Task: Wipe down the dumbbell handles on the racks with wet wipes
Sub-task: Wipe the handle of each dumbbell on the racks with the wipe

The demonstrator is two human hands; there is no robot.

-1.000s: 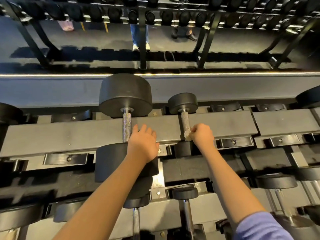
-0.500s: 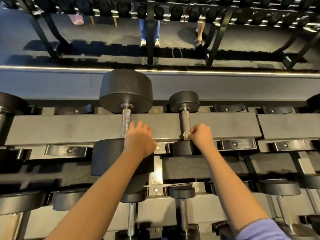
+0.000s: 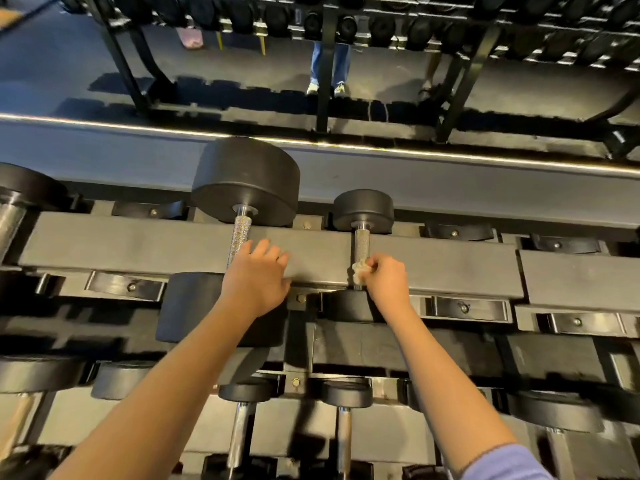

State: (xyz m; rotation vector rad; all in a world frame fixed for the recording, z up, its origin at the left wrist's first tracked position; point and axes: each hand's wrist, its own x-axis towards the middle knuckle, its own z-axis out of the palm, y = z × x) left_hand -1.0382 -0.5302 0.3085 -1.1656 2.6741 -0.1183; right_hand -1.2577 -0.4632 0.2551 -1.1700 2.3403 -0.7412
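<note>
Two black dumbbells lie on the top tier of the rack (image 3: 450, 268). The small dumbbell (image 3: 363, 209) has a knurled steel handle (image 3: 361, 245). My right hand (image 3: 386, 280) pinches a crumpled white wet wipe (image 3: 359, 270) against the lower end of that handle. The large dumbbell (image 3: 246, 180) stands to its left, its knurled handle (image 3: 239, 239) partly hidden by my left hand (image 3: 258, 277). That hand rests with straight fingers on the rack beam, next to the large handle and over the dumbbell's near head (image 3: 194, 306).
Lower tiers hold more dumbbells (image 3: 244, 393) with chrome handles. Empty saddles (image 3: 465, 308) sit right of the small dumbbell. Another large dumbbell (image 3: 24, 192) lies at far left. A mirror behind the rack shows a person's legs (image 3: 327, 69) and more racks.
My right hand stays with the wipe low on the small handle. My left hand has kept its place by the large handle. The view tilted slightly.
</note>
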